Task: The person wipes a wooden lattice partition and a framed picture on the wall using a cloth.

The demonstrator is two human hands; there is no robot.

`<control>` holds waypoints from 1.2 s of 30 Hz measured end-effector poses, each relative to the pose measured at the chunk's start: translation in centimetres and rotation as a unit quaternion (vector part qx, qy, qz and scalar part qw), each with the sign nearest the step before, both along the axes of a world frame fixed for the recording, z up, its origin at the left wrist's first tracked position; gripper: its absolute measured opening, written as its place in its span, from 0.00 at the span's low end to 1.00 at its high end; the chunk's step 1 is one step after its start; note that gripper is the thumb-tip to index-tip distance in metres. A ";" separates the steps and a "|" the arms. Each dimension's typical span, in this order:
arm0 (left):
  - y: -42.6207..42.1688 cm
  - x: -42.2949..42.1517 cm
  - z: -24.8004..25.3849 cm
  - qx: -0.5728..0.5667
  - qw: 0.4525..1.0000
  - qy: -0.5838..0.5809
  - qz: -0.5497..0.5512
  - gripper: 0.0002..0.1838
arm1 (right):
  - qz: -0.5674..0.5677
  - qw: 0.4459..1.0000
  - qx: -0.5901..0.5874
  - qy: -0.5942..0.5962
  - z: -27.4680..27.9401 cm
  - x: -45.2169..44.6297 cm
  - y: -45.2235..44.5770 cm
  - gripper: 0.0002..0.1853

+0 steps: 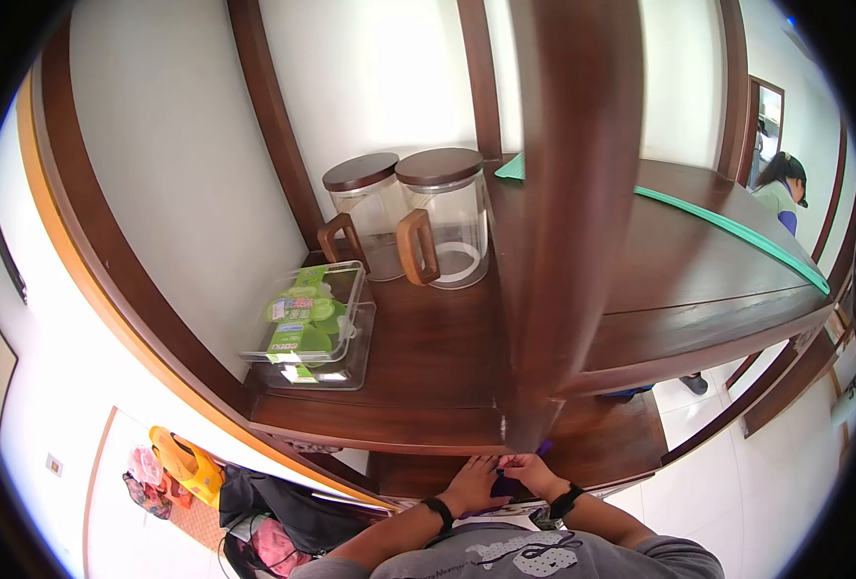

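Observation:
Both of my hands meet low in the head view, just in front of a lower dark wooden shelf [601,439]. My left hand [473,484] has its fingers curled in toward the other hand. My right hand [536,475] is closed in a pinch, its fingertips close to the left fingers. Between and below them shows a dark purple, cloth-like item [502,485], which both hands seem to grip. Its full shape is hidden by my hands and the shelf. Another bit of purple [544,448] peeks out beyond my right fingers.
Above my hands, an upper shelf [437,376] bears two glass jugs [368,227] with brown lids and a clear plastic box [307,323] with green labels. An upright post [577,193] stands centrally. A green strip [736,232] lies on the right shelf. Another person [783,190] is far right.

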State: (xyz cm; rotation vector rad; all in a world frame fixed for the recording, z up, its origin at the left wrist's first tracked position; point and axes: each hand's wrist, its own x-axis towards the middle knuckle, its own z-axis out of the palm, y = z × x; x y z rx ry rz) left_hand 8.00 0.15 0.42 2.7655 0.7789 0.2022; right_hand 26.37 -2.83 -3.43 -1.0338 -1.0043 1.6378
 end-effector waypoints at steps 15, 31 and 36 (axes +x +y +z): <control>0.5 -3.8 -0.6 0.001 0.999 0.004 0.035 0.37 | -0.010 0.999 -0.006 0.042 0.0 -4.0 0.6 0.12; 0.6 -4.0 0.6 -0.001 0.998 -0.059 0.019 0.32 | -0.036 0.999 0.001 0.036 0.2 -3.9 0.3 0.09; 0.5 -3.9 0.4 0.015 0.998 -0.061 0.018 0.32 | -0.046 0.998 -0.010 0.050 -0.1 -3.9 0.1 0.12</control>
